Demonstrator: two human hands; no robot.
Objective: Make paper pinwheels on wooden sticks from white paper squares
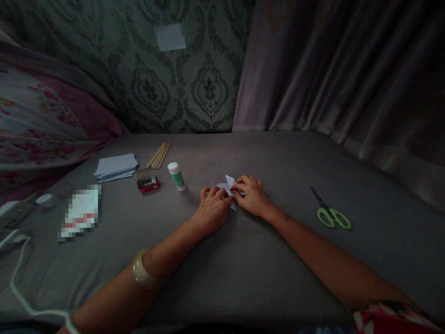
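Between my hands, in the middle of the grey sheet, lies a small white paper pinwheel [228, 185] with pointed corners sticking out. My left hand [212, 208] is closed on its left side, the fingertips pressed down near the centre. From the right, my right hand [253, 195] pinches the paper between thumb and forefinger. The fingers cover much of the pinwheel's centre, so I cannot see whether anything small is held there. A glue stick [177, 177] with a white cap stands upright to the left of my left hand.
A red box [148, 184] of small metal pieces, wooden sticks [159, 155] and a stack of white paper [116, 166] lie at the left. Nearer are a blurred packet [81, 211], a power strip [15, 213] and a white cable [21, 297]. Green-handled scissors [330, 213] lie right.
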